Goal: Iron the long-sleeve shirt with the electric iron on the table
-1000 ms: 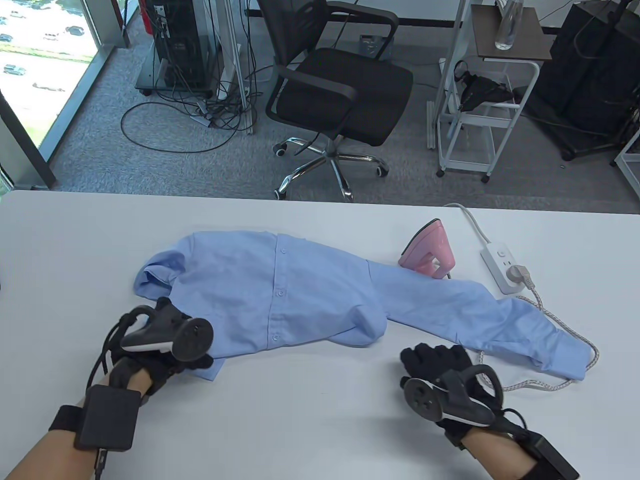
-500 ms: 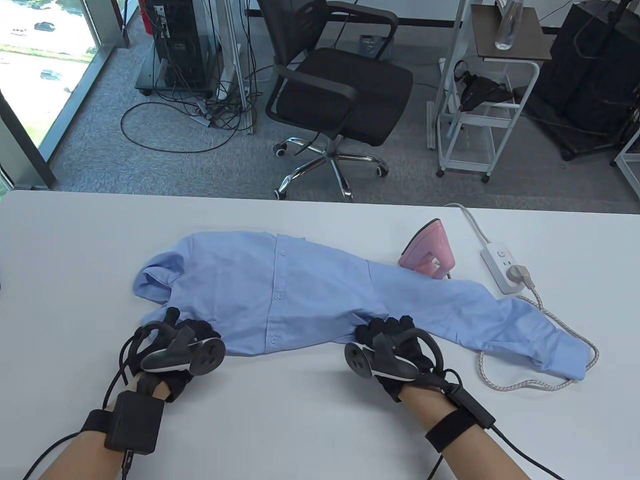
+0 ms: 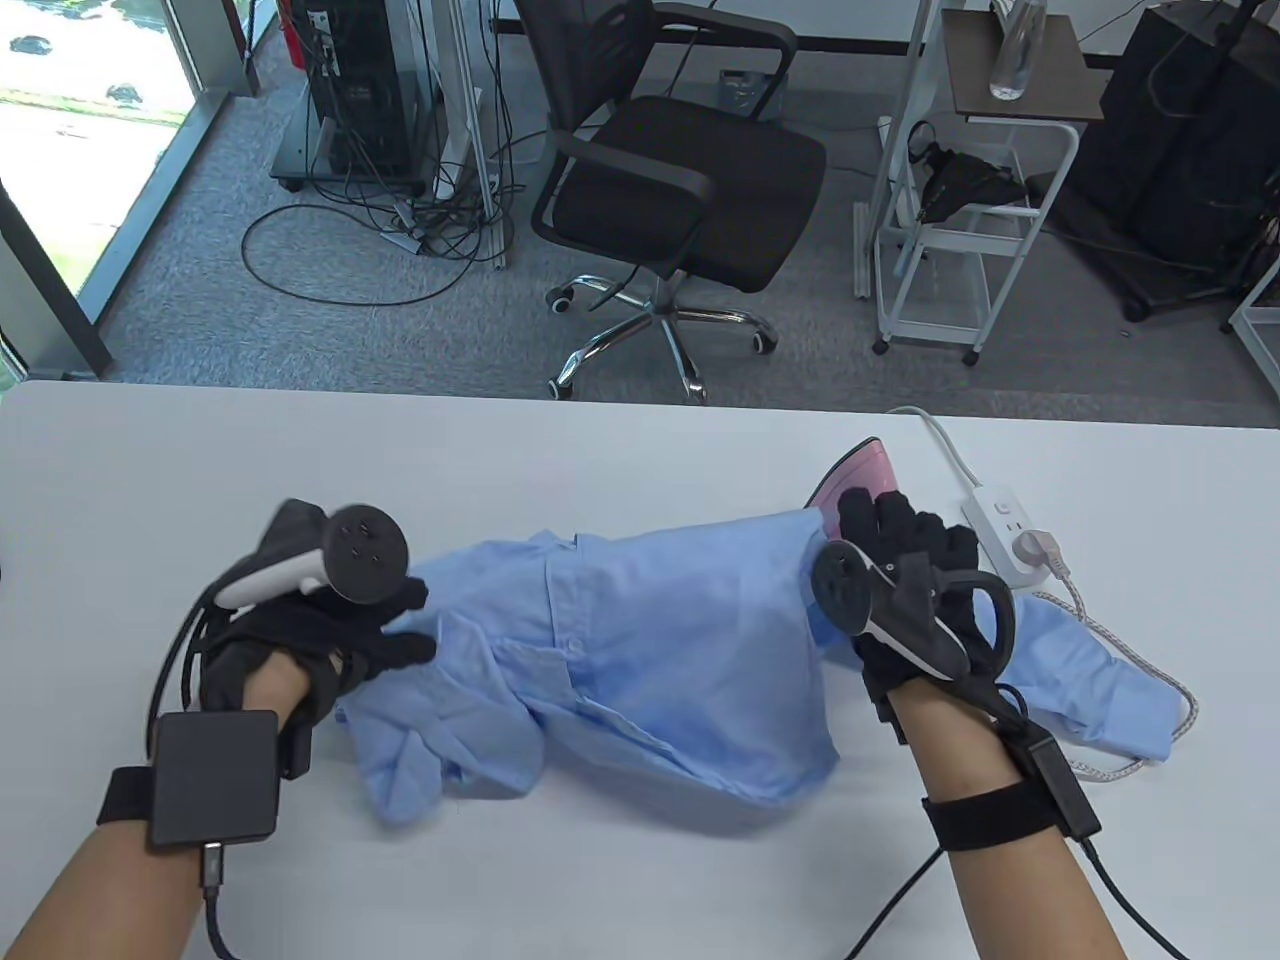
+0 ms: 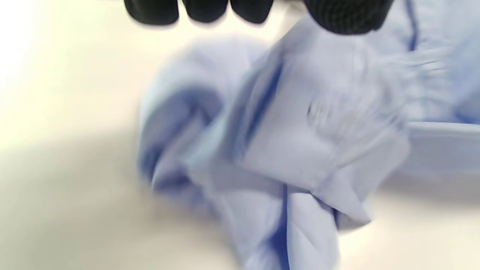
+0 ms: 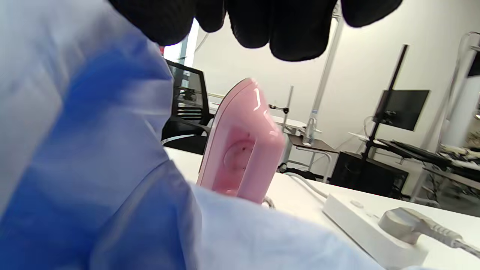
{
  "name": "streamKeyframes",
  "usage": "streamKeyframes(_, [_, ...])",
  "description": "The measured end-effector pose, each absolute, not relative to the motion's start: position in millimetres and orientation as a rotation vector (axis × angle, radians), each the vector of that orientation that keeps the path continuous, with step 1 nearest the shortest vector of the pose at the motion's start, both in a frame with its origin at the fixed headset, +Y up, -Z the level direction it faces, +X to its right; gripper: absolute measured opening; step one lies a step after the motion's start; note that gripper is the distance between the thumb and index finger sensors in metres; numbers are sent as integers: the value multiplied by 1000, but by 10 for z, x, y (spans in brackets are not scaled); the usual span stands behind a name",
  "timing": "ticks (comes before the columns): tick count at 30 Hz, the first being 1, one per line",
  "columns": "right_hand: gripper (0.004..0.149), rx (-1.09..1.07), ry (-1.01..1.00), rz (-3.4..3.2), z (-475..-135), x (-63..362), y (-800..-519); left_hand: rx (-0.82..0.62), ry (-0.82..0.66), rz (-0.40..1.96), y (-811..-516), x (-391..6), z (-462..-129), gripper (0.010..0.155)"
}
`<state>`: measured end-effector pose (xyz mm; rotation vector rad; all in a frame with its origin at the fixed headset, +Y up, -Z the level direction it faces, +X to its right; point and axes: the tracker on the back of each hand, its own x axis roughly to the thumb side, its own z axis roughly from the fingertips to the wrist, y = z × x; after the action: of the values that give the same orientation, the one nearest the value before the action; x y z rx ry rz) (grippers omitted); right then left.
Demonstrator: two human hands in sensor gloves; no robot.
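The light blue long-sleeve shirt (image 3: pixel 660 650) is lifted off the white table (image 3: pixel 150 470), its body hanging between my hands and its lower part bunched on the table. My left hand (image 3: pixel 350 640) grips its left edge; the shirt shows blurred in the left wrist view (image 4: pixel 300 150). My right hand (image 3: pixel 900 560) grips its right edge in front of the pink iron (image 3: pixel 860 475). One sleeve (image 3: pixel 1100 680) trails on the table to the right. In the right wrist view the iron (image 5: pixel 240 150) stands upright beyond the shirt fabric (image 5: pixel 93 168).
A white power strip (image 3: pixel 1000 520) with a plug and a braided cord (image 3: pixel 1130 650) lies right of the iron; it also shows in the right wrist view (image 5: pixel 367 232). A black office chair (image 3: pixel 680 170) and a white cart (image 3: pixel 960 200) stand beyond the table.
Both hands took hold of the shirt's near edge and lifted it up and away from me. The shirt went from lying flat to hanging folded between the hands.
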<state>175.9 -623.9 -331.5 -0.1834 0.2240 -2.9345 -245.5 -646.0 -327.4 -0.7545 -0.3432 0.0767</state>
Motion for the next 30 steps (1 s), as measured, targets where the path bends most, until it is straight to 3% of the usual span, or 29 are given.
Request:
streamKeyframes(2, [60, -406, 408, -3002, -2994, 1708, -6409, -600, -332, 228, -6616, -2483, -3092, 82])
streamKeyframes(4, [61, -706, 238, -2997, -2632, 1664, -6564, -482, -394, 261, -6682, -2490, -2882, 78])
streamKeyframes(6, [68, -980, -97, -2945, -2267, 1630, -6786, -574, -443, 182, -6856, -2440, -2663, 89])
streamKeyframes(8, [88, -1044, -437, -2832, -2093, 1588, -7030, -712, -441, 47, -7092, -2368, -2552, 110])
streamKeyframes(10, [99, -1030, -663, -2677, -2022, 1557, -7248, -703, -461, -58, -7263, -2280, -2471, 119])
streamKeyframes(13, [102, -1057, -697, -2588, -1976, 1531, -7506, -612, -499, -163, -7421, -2119, -2400, 115])
streamKeyframes(15, [92, -1100, -564, -2629, -1962, 1541, -7499, -455, -488, -187, -7469, -2076, -2422, 91])
streamKeyframes(17, [60, -1099, -263, -2759, -1955, 1564, -7511, -268, -474, -189, -7449, -2071, -2513, 61])
streamKeyframes(18, [50, -1121, -123, -2712, -1959, 1576, -7532, -227, -468, -229, -7443, -2073, -2585, 53])
streamKeyframes(19, [42, -1158, 38, -2629, -1957, 1631, -7549, -200, -451, -275, -7438, -2077, -2646, 50])
streamKeyframes(22, [41, -1023, 96, -2528, -2203, 1593, -7526, -69, -378, -421, -7382, -2103, -2965, 48])
streamKeyframes(24, [40, -918, 110, -2699, -2444, 1621, -7394, 33, -316, -424, -7174, -2060, -3152, 48])
streamKeyframes(27, [39, -785, 203, -2888, -2620, 1725, -6985, 197, -279, -323, -6705, -2056, -3175, 48])
streamKeyframes(30, [39, -730, 248, -3024, -2586, 1901, -6542, 281, -280, -136, -6235, -2190, -3011, 48])
